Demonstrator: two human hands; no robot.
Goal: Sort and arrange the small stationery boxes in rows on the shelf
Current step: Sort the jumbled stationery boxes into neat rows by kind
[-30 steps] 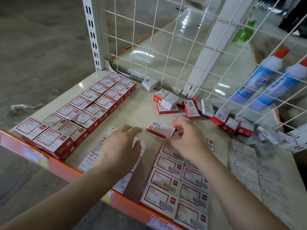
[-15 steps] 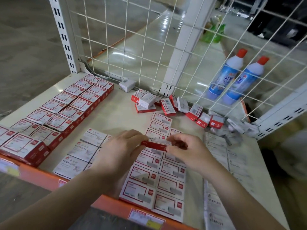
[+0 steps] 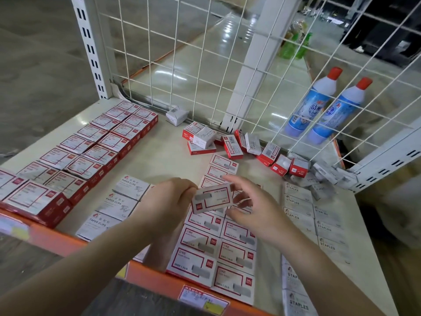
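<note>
- The step in hand looks like orienting one red-and-white staple box [image 3: 212,197] before it joins the double row of matching boxes [image 3: 218,245] laid flat on the shelf [image 3: 164,160]
- That box is held up off the shelf, face toward the camera and slightly tilted, just above the middle of the double row
- The left hand [image 3: 165,202] pinches the box at its left end between thumb and fingers; its grip is closed on the box
- The right hand [image 3: 250,208] sits at the box's right end with fingers spread and loosely curled; fingertips touch or nearly touch the edge, but I cannot tell whether it really holds on
- The next move calls, I judge, for turning the box so its print runs the same way as its neighbours, then laying it flat at the far end of the double row, edges flush, without nudging those already set
- More of the same kind lie in a loose heap of boxes [image 3: 230,142] against the wire mesh back [image 3: 205,65], some tipped on edge, so the sorting seems only partly done
- A red-box block [image 3: 86,153] on the left, paper clip boxes [image 3: 118,204] beside the left wrist and pale staples boxes [image 3: 314,217] on the right already stand in rows
</note>
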